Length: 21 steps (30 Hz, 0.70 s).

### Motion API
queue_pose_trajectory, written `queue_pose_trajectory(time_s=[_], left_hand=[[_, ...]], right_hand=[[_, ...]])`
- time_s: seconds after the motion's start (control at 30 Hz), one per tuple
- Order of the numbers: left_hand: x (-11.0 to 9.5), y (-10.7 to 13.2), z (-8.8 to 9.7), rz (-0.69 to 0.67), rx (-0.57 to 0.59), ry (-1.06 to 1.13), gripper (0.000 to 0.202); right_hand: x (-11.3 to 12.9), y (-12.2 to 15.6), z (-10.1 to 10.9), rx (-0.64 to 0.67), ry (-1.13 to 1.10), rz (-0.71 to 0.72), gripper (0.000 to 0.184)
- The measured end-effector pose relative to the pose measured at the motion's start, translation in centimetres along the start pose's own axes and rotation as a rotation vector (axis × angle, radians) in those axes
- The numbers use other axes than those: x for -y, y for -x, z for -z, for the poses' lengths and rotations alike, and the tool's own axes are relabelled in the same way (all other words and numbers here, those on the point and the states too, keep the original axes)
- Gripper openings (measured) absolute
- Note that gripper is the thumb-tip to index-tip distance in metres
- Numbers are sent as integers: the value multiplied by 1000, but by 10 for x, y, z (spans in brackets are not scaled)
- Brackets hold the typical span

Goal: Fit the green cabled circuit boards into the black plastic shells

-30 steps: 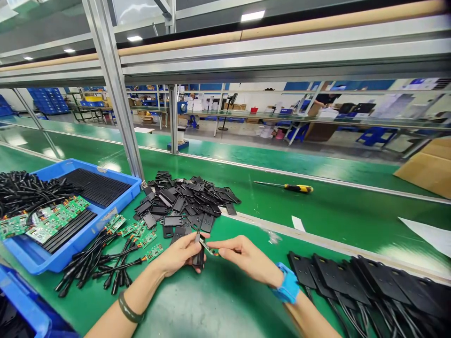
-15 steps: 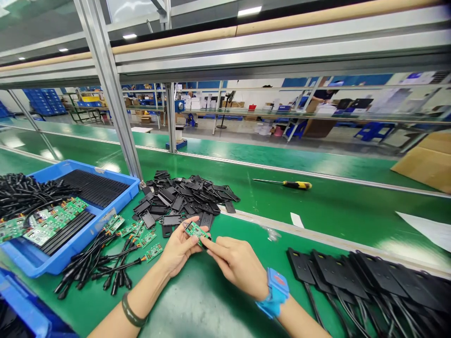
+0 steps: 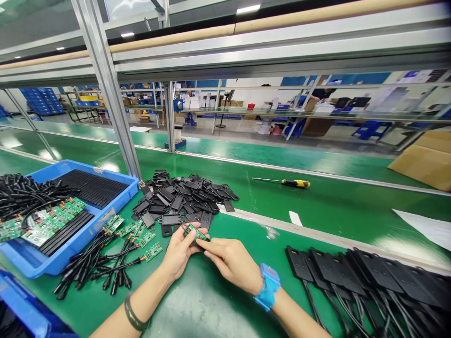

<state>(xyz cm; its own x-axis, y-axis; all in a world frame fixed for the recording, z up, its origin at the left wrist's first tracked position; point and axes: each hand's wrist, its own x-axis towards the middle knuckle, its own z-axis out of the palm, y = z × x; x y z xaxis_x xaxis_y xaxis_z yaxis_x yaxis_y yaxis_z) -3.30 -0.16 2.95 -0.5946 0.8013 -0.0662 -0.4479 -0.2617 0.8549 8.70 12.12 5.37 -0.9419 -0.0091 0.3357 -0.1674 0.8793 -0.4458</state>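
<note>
My left hand [image 3: 179, 256] and my right hand [image 3: 230, 264] meet over the green bench and pinch a small green circuit board [image 3: 195, 232] seated in a black plastic shell. Both hands are closed on it, left thumb on its near edge, right fingertips at its right end. Just beyond lies a heap of black plastic shells [image 3: 185, 199]. Several more green boards on black cables [image 3: 116, 260] lie to the left of my left hand.
A blue tray [image 3: 75, 237] at the left holds black strips, boards and cables. Finished black units with cables [image 3: 366, 281] line up at the right. A yellow-handled screwdriver [image 3: 287, 182] lies on the green conveyor belt. A cardboard box [image 3: 424, 162] sits at far right.
A second ago the board stood on edge between my hands with its cable showing. It now lies flat, face up in the shell, and my right hand has closed in against the left.
</note>
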Motion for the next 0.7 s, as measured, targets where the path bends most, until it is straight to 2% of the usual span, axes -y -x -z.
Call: queue_pose_trajectory(time_s=[0.23,0.47,0.57,0.7], left_hand=[[3,2,-2,-30,-65,-137,40],[0,1,-2,-32,11,-143,35],[-2,1,-2,-27,43,-91,34],[-1,1,-2,-18,22,-16,31]], right_hand=[[1,-2,1,-44,-143,-81,36],[2,-3,7,-85,-256,-62,33],[0,-1,4,-99,-132,-21,32],[-1,1,-7,-128,155,67,33]])
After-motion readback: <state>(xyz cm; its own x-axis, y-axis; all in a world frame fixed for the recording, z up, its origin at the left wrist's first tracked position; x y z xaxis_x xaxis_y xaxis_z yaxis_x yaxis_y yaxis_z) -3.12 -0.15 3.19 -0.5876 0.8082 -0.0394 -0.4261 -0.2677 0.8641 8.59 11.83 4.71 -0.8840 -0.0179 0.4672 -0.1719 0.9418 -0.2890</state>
